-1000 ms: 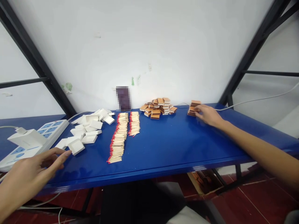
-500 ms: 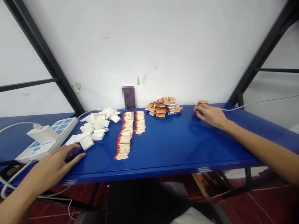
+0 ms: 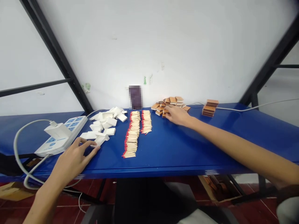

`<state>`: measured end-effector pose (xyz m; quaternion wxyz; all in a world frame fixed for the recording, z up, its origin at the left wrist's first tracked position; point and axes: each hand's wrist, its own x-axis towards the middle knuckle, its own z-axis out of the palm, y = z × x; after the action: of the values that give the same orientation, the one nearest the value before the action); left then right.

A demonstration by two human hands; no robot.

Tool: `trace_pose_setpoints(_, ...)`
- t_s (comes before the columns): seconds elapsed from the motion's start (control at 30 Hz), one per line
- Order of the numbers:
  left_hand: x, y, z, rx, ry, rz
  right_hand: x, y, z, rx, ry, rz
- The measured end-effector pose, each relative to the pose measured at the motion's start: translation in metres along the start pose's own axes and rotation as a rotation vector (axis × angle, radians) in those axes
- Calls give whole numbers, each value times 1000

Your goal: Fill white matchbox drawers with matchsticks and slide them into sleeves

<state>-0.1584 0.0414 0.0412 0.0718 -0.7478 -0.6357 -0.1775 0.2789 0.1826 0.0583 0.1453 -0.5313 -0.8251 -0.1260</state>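
My left hand point(image 3: 76, 157) is at the near side of a heap of white matchbox trays point(image 3: 109, 122), thumb and fingertips closing on one tray point(image 3: 100, 140). Further right, my right hand point(image 3: 178, 115) reaches to a pile of brown matchboxes point(image 3: 173, 100). Its fingertips pinch a box at the pile's front, partly covered by the hand. Between the hands lie a long row of red-tipped matches point(image 3: 132, 133) and a shorter row point(image 3: 146, 122). A small stack of matchboxes point(image 3: 208, 110) stands apart at the right.
A white power strip point(image 3: 77, 124) with a plugged-in charger point(image 3: 58, 131) and looping cables sits left on the blue table point(image 3: 168, 149). A dark blurred rectangle point(image 3: 135, 97) leans on the wall. Black frame bars point(image 3: 56, 56) rise at both sides.
My right hand has left the stack at the right and moved left to the matchbox pile. My left hand has moved onto a white tray. The view has shifted slightly.
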Motion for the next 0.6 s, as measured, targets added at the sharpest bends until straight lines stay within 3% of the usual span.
trace_pose_setpoints(0.27, -1, 14, -7, 23, 78, 122, -2, 10, 10, 15, -21, -45)
trace_pose_setpoints(0.43, -10, 38, -21, -67, 211, 215, -23, -14, -7, 9, 4, -181)
trace_pose_setpoints(0.6, -15, 66, -22, -136, 204, 328, -59, -35, -16, -134, -155, -247)
